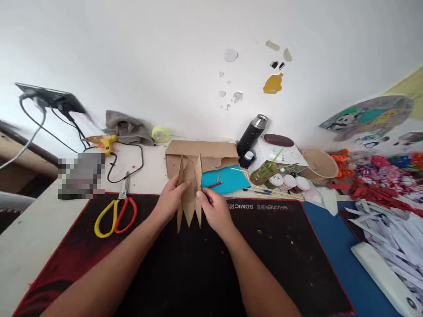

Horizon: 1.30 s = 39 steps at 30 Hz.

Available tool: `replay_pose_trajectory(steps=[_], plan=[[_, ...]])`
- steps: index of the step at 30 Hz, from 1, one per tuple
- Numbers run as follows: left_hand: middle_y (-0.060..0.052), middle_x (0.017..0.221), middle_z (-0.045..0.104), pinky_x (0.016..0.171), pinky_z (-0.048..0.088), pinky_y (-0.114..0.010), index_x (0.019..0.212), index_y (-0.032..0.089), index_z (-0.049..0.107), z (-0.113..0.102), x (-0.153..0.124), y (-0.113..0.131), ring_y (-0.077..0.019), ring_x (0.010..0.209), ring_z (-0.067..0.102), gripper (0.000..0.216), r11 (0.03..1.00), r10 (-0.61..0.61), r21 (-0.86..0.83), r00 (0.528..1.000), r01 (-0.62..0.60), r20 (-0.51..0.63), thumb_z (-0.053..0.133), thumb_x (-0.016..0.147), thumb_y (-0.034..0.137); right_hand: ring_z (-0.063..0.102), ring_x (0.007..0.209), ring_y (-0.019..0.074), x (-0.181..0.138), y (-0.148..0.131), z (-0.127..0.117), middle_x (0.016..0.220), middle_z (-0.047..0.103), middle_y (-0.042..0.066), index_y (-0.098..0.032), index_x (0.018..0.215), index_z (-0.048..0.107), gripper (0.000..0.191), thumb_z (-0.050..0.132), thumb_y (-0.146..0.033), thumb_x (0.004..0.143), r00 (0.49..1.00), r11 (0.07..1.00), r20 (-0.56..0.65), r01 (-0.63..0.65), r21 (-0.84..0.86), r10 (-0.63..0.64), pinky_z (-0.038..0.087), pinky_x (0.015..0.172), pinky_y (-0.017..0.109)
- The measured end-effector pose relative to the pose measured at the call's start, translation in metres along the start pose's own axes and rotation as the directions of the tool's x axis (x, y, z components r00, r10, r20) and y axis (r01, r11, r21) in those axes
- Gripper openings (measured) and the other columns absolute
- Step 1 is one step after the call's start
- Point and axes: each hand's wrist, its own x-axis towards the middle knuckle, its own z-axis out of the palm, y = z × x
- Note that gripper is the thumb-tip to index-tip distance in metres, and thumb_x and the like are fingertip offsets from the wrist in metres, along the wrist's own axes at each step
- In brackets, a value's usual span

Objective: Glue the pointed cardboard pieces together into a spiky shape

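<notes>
Both my hands hold a folded cardboard piece [189,189] made of several pointed leaves, upright above the black desk mat [185,264]. My left hand [170,199] grips its left side with the fingers closed on a leaf. My right hand [213,208] pinches its right leaf between thumb and fingers. The lower points of the cardboard hang just over the mat. Behind it stands an open cardboard box [201,155], with a teal sheet [228,179] and a red pencil [214,185] to its right.
Yellow and red scissors [114,213] lie left on the mat. A yellow glue gun [104,143] with cable, grey cloth [127,127] and black flask [251,134] stand by the wall. Paint pots [287,181], a paper cup [319,165], paper flowers [373,174] and white paper strips [393,233] crowd the right.
</notes>
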Motion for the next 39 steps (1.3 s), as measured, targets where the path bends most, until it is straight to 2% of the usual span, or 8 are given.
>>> replay_pose_trajectory(steps=[6,10,16,19,23,32,36,39], plan=[[-0.009,0.105,0.081,0.082,0.06,-0.042,0.119,0.015,0.07,0.002,0.0,0.005,-0.0314,0.09,0.076,0.056,0.996,-0.084,0.02,0.971,0.081,0.223,0.078,0.074,0.048,0.051,0.055,0.0151,0.008,0.008,0.001,0.061,0.052,-0.004,-0.023,0.08,0.058,0.037,0.056,-0.054,0.1,0.993,0.994,-0.084,-0.092,-0.05,0.088,0.039,0.053,0.026],[-0.008,0.101,0.081,0.082,0.06,-0.041,0.115,0.015,0.071,0.0,0.001,0.005,-0.0313,0.09,0.075,0.052,0.991,-0.073,0.128,0.969,0.044,0.235,0.078,0.076,0.049,0.053,0.054,0.015,0.008,0.014,0.0,0.059,0.053,-0.004,-0.023,0.078,0.057,0.039,0.056,-0.057,0.099,0.986,0.982,-0.082,-0.154,-0.105,0.146,0.039,0.051,0.025],[-0.008,0.099,0.079,0.082,0.059,-0.043,0.116,0.016,0.069,-0.019,0.004,0.02,-0.0304,0.087,0.075,0.05,0.981,-0.137,0.176,0.93,0.08,0.342,0.074,0.085,0.056,0.063,0.058,0.0152,0.013,0.009,-0.006,0.076,0.066,0.002,-0.021,0.086,0.065,0.05,0.061,-0.07,0.092,0.986,0.95,0.06,-0.168,0.262,0.158,0.045,0.048,0.025],[-0.006,0.107,0.078,0.092,0.055,-0.04,0.111,0.018,0.071,-0.033,0.005,0.033,-0.031,0.102,0.072,0.045,0.937,-0.113,0.344,0.877,-0.063,0.468,0.066,0.092,0.059,0.064,0.057,0.0141,0.016,0.007,-0.011,0.081,0.067,0.004,-0.018,0.092,0.07,0.058,0.063,-0.076,0.089,0.978,0.894,-0.039,-0.17,0.415,0.204,0.045,0.046,0.024],[-0.006,0.106,0.077,0.09,0.051,-0.037,0.11,0.021,0.074,-0.044,0.005,0.044,-0.0294,0.099,0.068,0.04,0.665,-0.112,0.676,0.852,-0.318,0.511,0.058,0.094,0.054,0.06,0.05,0.0115,0.014,0.009,-0.019,0.084,0.07,0.006,-0.016,0.107,0.074,0.065,0.063,-0.077,0.088,0.962,0.876,-0.064,-0.213,0.432,0.265,0.042,0.041,0.023],[-0.01,0.111,0.08,0.084,0.051,-0.034,0.117,0.024,0.078,-0.03,-0.002,0.032,-0.0295,0.099,0.072,0.035,0.376,-0.136,0.778,0.801,-0.503,0.583,0.052,0.099,0.038,0.063,0.052,0.0122,-0.005,0.02,-0.042,0.082,0.07,0.001,-0.019,0.109,0.068,0.029,0.069,-0.043,0.094,0.947,0.957,0.138,-0.284,-0.052,0.289,0.043,0.043,0.022],[-0.014,0.119,0.075,0.094,0.051,-0.041,0.124,0.019,0.074,-0.018,-0.009,0.036,-0.0332,0.113,0.067,0.032,0.242,0.155,0.768,0.805,-0.593,0.573,0.06,0.097,0.03,0.061,0.047,0.0117,-0.003,0.016,-0.049,0.059,0.062,-0.005,-0.02,0.102,0.065,0.013,0.065,-0.032,0.099,0.932,0.907,0.16,-0.261,-0.33,0.326,0.041,0.047,0.021],[-0.011,0.103,0.075,0.088,0.052,-0.038,0.104,0.019,0.077,-0.009,-0.021,0.037,-0.029,0.102,0.068,0.026,0.17,0.254,0.705,0.722,-0.688,0.643,0.053,0.105,0.029,0.064,0.047,0.0114,-0.001,0.011,-0.052,0.063,0.066,-0.005,-0.02,0.099,0.063,0.007,0.064,-0.027,0.099,0.919,0.888,0.173,-0.273,-0.371,0.355,0.043,0.049,0.021]])
